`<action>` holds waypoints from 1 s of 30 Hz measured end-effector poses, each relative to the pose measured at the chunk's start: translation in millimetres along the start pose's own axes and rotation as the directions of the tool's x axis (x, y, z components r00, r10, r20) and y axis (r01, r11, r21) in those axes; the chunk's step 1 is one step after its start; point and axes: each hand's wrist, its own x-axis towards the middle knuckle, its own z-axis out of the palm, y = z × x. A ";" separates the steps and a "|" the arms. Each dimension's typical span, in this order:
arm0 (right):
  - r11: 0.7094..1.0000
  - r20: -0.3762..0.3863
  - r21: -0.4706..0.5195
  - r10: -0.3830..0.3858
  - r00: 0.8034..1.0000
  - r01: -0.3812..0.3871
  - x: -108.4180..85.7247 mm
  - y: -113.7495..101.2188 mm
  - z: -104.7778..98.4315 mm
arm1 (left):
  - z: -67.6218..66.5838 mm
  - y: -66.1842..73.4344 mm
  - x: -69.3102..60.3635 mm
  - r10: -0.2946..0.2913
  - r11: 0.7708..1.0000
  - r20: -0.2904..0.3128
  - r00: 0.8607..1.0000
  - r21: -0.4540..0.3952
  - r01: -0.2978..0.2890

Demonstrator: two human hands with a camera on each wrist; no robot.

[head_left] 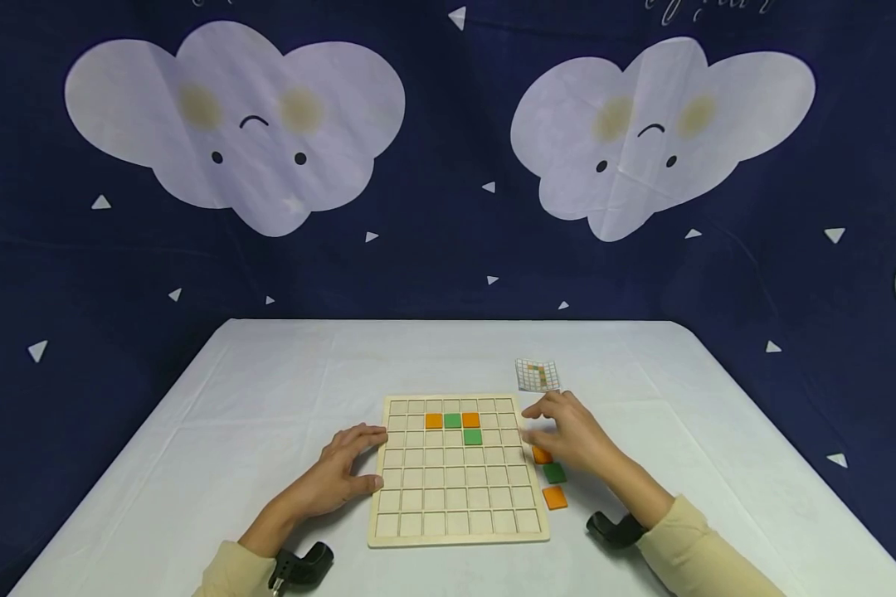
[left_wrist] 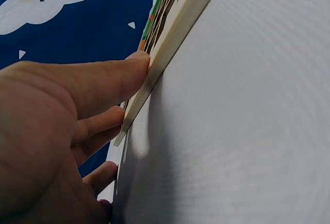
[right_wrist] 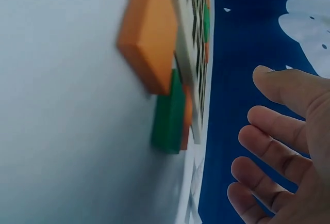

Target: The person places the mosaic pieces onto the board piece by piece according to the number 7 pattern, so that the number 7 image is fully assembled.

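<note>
A wooden grid board (head_left: 455,497) lies on the white table, with two orange tiles (head_left: 434,421) and two green tiles (head_left: 473,437) set in its upper cells. My left hand (head_left: 336,473) touches the board's left edge with thumb and fingertips; the left wrist view shows the thumb (left_wrist: 113,82) against the rim. Over the board's right edge hovers my right hand (head_left: 578,431), its fingers apart and nothing between them. Beneath and beside it lie loose tiles: an orange one (head_left: 542,455), a green one (head_left: 554,473) and another orange one (head_left: 556,497).
A small printed pattern card (head_left: 538,376) lies beyond the board's top right corner. Black wrist devices (head_left: 302,565) are worn on both wrists. A dark blue cloth (head_left: 448,274) with clouds hangs behind the table (head_left: 284,356).
</note>
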 end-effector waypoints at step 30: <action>0.997 0.081 -0.074 0.045 0.996 -0.039 -23.1 10.9 4.9 | -0.4 0.7 0.6 -0.009 1.000 0.000 1.000 0.007 0.009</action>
